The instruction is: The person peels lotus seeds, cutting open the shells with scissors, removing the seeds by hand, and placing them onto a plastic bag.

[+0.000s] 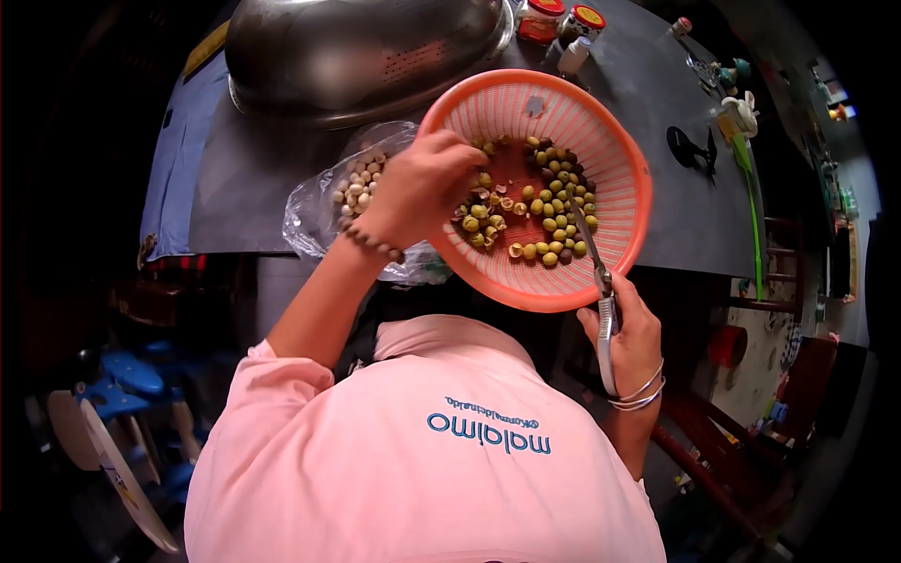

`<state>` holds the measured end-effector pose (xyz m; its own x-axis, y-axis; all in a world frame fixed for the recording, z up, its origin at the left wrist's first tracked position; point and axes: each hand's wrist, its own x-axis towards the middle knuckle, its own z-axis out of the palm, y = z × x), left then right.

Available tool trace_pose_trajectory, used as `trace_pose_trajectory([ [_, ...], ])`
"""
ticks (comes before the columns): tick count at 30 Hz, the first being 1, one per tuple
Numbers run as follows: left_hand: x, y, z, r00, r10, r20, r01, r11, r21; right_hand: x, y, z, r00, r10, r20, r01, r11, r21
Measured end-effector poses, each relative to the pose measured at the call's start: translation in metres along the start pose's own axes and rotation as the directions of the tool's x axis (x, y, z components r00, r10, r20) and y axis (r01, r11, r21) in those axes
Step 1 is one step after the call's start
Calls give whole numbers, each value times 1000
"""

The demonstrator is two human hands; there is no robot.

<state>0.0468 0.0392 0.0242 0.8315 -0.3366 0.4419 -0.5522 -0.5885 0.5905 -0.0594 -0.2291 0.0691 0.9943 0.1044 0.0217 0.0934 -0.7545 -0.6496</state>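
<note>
My left hand (424,186), with a beaded bracelet at the wrist, reaches over the left rim of an orange plastic basket (641,192). Its fingers are pinched together above split husks (481,218); whatever they hold is hidden. Wrapped round the ribbed handle of metal scissors (603,298) is my right hand (635,330), beside the basket's lower right rim. The blades point into the basket, over green and dark oval seeds (558,202) that look like lotus seeds. Left of the basket, a clear plastic bag (308,208) holds pale peeled seeds (357,190), partly covered by my left forearm.
A large perforated metal bowl (347,61) lies upside down at the back of the grey table (230,202). Red-lidded jars (540,21) and a small white bottle (573,58) stand behind the basket. A black object (693,150) sits to the right. Blue stools (131,373) are at lower left.
</note>
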Motion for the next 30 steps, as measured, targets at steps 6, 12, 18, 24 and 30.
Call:
trace_pose_trajectory([
  [6, 59, 8, 66, 833, 53, 551, -117, 990, 82, -12, 12, -14, 991, 129, -40, -128, 991, 38],
  [12, 78, 16, 106, 616, -55, 786, -274, 921, 278, -22, 32, -21, 981, 161, -106, -158, 987, 37],
  [18, 72, 14, 116, 643, -84, 761, -265, 908, 324, -19, 42, -22, 984, 148, -96, -142, 988, 64],
  [24, 67, 6, 125, 687, -44, 725, -233, 932, 278, -16, 45, -20, 987, 129, -98, -123, 990, 69],
  [30, 74, -6, 125, 754, 18, 656, -170, 971, 169, -18, 46, -19, 986, 131, -106, -124, 990, 70],
])
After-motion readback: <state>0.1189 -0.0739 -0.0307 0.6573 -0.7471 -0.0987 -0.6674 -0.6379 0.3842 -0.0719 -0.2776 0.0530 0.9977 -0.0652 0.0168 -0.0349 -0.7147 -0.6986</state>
